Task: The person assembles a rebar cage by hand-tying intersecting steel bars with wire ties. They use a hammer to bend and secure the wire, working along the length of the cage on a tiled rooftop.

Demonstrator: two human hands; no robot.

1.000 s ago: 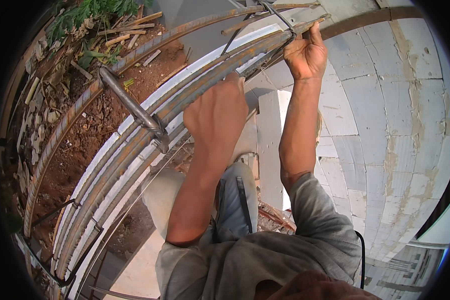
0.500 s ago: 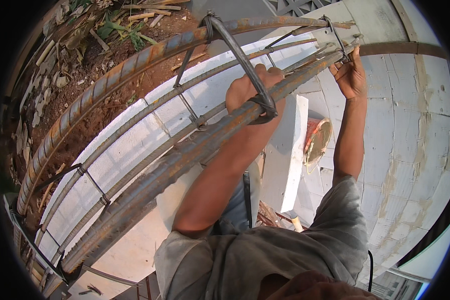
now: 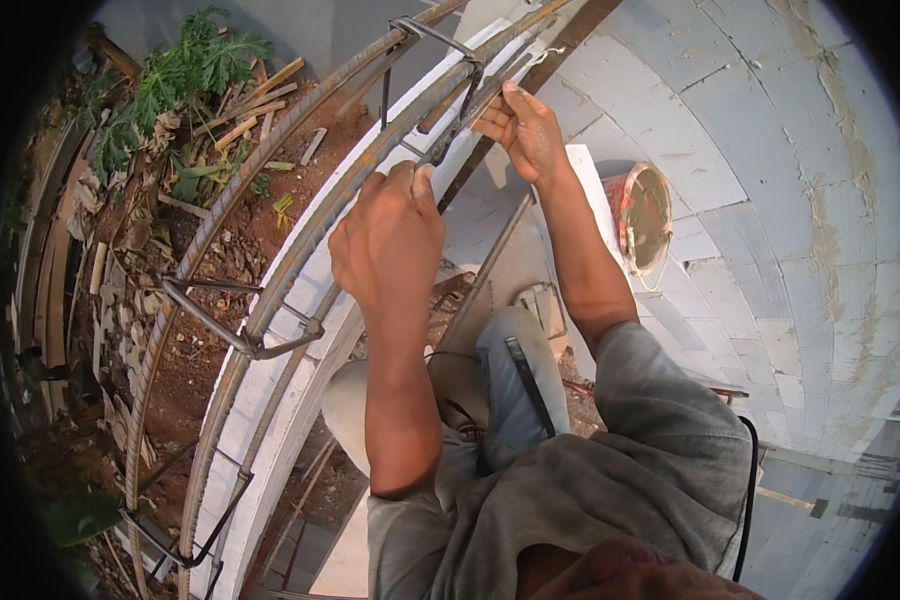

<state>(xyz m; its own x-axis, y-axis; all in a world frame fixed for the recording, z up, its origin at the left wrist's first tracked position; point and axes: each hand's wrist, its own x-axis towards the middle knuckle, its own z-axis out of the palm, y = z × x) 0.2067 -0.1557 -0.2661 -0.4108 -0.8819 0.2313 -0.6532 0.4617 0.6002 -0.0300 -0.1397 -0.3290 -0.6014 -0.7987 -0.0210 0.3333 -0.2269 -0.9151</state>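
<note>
A rebar cage of ribbed, rusty steel bars (image 3: 208, 225) runs along a white block wall (image 3: 320, 262), tied together with dark square stirrups (image 3: 210, 315). My left hand (image 3: 388, 235) is closed at the inner bar of the cage, knuckles up; its fingertips are partly hidden. Farther along and to the right, my right hand (image 3: 522, 130) has its fingers curled against the same inner bar, thumb raised beside it. Between the two hands, a stirrup joint with tie wire (image 3: 438, 152) sits on the bar.
A reddish bucket (image 3: 642, 215) of grey mix stands right of my right forearm, beside a white block (image 3: 592, 190). A grey block wall (image 3: 760, 200) fills the right side. Left of the cage lie soil, wood scraps (image 3: 255, 105) and green plants (image 3: 185, 80).
The cage has dropped from in front of my arms to down along the white wall. Both hands have moved left with it, and the view has shifted.
</note>
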